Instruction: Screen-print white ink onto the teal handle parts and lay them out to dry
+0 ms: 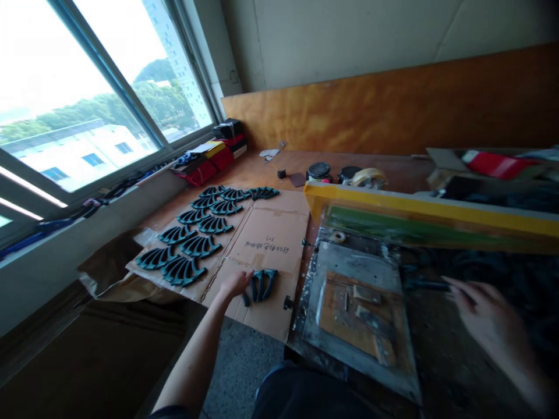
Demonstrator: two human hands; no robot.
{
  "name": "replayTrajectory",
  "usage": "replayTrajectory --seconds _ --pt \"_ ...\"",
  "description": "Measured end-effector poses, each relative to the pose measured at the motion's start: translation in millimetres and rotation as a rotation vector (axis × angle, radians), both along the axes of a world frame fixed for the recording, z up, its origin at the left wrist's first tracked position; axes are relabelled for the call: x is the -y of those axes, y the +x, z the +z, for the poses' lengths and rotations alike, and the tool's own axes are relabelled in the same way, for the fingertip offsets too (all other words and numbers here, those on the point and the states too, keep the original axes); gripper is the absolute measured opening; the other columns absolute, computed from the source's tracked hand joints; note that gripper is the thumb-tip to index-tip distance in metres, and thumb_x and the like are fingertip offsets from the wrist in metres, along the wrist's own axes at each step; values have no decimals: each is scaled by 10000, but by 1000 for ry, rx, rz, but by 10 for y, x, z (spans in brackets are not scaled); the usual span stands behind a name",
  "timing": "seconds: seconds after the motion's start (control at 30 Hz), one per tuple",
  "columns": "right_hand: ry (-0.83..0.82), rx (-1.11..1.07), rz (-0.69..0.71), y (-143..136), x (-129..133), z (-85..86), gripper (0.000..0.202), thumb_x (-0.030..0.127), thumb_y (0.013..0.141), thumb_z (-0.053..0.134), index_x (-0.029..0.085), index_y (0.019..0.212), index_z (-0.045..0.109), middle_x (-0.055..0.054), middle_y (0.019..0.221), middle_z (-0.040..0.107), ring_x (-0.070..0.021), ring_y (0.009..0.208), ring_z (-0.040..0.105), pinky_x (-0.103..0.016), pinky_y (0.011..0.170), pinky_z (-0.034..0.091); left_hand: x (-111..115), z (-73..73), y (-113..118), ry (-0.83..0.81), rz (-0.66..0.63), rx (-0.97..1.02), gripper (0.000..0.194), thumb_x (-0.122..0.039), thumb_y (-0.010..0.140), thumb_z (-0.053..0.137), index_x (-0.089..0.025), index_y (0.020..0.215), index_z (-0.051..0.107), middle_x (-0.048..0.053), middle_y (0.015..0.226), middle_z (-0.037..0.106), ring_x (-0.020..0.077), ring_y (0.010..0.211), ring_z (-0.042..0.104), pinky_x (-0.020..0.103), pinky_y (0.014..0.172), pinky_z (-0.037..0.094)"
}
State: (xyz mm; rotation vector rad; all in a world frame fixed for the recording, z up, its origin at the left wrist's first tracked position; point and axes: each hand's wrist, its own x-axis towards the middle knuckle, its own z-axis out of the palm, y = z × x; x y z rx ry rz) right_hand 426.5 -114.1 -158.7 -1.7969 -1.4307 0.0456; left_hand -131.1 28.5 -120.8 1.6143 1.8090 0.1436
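Note:
Several dark green slatted, fan-shaped parts (200, 245) lie in rows on a flat cardboard sheet (273, 233). Nearer to me, my left hand (236, 283) is closed at the left edge of a separate fan-shaped part (263, 285), which rests on the cardboard. On the right, my right hand (478, 302) is blurred, its fingers around the end of a dark, elongated piece (425, 284) too smeared to identify. Between the hands sits a grey metal plate (317, 314) with a worn wooden board (334, 302) and small blocks on it.
A yellow-edged screen frame (419, 206) stands raised behind the plate. Round jars (319, 170) and a tape roll (371, 177) are behind it. Red boxes (203, 170) sit by the window. Dark parts are piled at the right.

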Motion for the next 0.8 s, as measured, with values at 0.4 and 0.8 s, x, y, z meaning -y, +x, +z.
replayTrajectory --seconds 0.4,0.8 --pt "140 89 122 -1598 185 -309 281 436 931 538 200 802 619 -39 856 572 -165 768 624 -281 714 525 -198 1652 1748 622 -59 1098 540 -677 883 355 -192 701 507 -45 494 510 72 410 412 190 422 325" --pt "-209 516 311 -1448 251 -159 425 110 833 462 261 1171 672 -67 945 643 -195 853 643 -270 717 543 164 1439 1536 420 -46 1044 582 -641 894 380 -143 820 670 -12 580 555 95 506 455 211 488 369"
